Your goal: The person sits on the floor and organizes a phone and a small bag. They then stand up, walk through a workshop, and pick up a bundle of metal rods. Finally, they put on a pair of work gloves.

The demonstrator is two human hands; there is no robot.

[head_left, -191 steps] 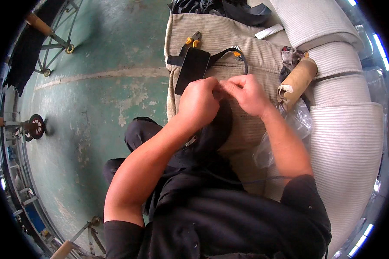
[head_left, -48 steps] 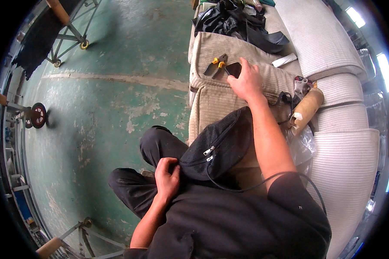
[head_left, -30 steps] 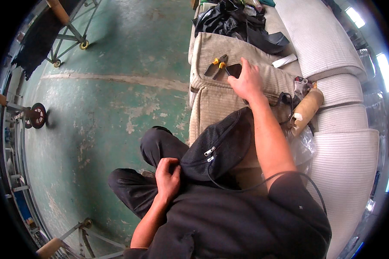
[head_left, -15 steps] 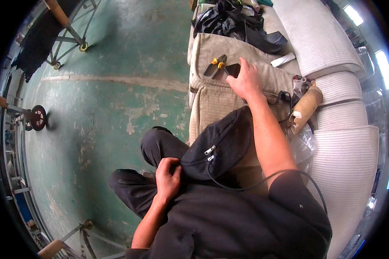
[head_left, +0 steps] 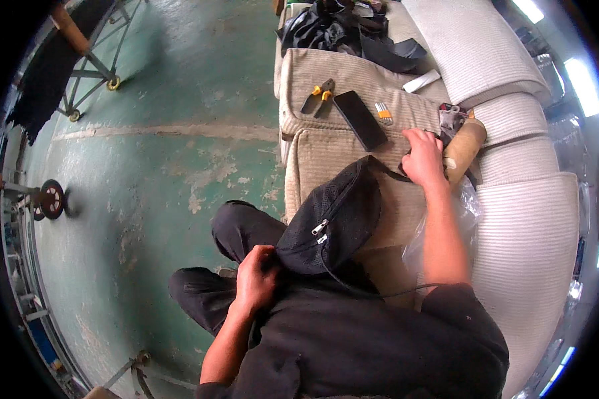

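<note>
A black mesh bag [head_left: 336,216] with a zipper lies across my lap and the seat cushion. My left hand [head_left: 254,276] is closed at its lower left edge; the fingertips are hidden. From the top of the bag a black strap [head_left: 389,171] runs to my right hand [head_left: 424,156], whose fingers curl round it. The hand partly hides the strap's far end. Just beyond, a black phone [head_left: 359,120] lies flat on the beige corduroy cushion [head_left: 306,159]. Pliers [head_left: 318,98] with yellow-and-black handles lie left of the phone, and a small orange-and-white pack [head_left: 383,113] lies right of it.
A cardboard tube [head_left: 466,149] and clear plastic [head_left: 469,209] are close to my right hand. Black cloth [head_left: 333,30] and a white roll [head_left: 421,81] lie farther back. Padded cushions [head_left: 525,219] line the right side. Wheeled metal frames [head_left: 90,73] stand on the green floor [head_left: 153,173].
My right hand has moved from over the phone back and to the right, onto the strap. The phone and the small pack now show fully. My left hand has stayed in place.
</note>
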